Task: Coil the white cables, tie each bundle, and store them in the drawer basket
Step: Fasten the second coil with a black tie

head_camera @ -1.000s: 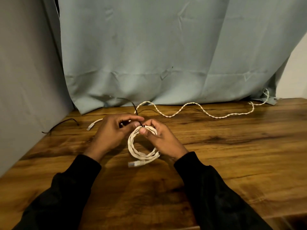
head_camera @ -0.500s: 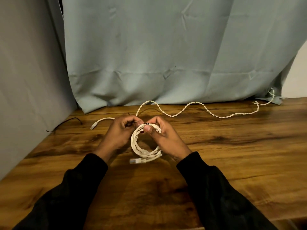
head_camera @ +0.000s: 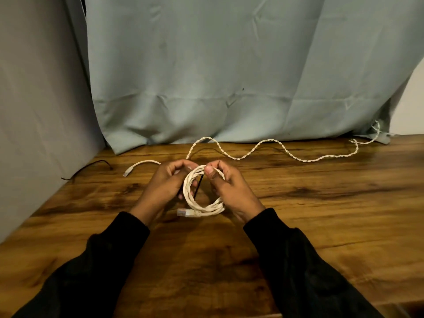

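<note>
A coiled white cable (head_camera: pixel 202 193) is held just above the desk (head_camera: pixel 321 214), near its middle, between the two hands. The right hand (head_camera: pixel 229 189) is closed on the top of the coil, thumb pressed over the gathered loops. The left hand (head_camera: pixel 167 184) is curled at the coil's upper left edge; a thin black tie (head_camera: pixel 197 188) is seen hanging down across the loops beside it, and it appears to be pinched there, though the fingertips are partly hidden. A clear plug (head_camera: pixel 186 213) sticks out at the bottom of the coil.

A second white cable (head_camera: pixel 270 149), twisted and uncoiled, is laid in waves along the back of the desk toward the right corner by the curtain (head_camera: pixel 229 76). A short white cable end (head_camera: pixel 140 165) is seen left of the hands; which cable it belongs to cannot be told. Another thin black tie (head_camera: pixel 91 167) lies at the far left.

Handling, as judged: the cable is taken to be light, springy and fairly smooth, so loops are likely to splay if the pinch is eased. Hold is best kept where all loops cross, at the top, with the tie drawn tight there. The plug's clip is judged the fragile part.

No brand, label or readable writing is seen. No drawer basket is in view.
</note>
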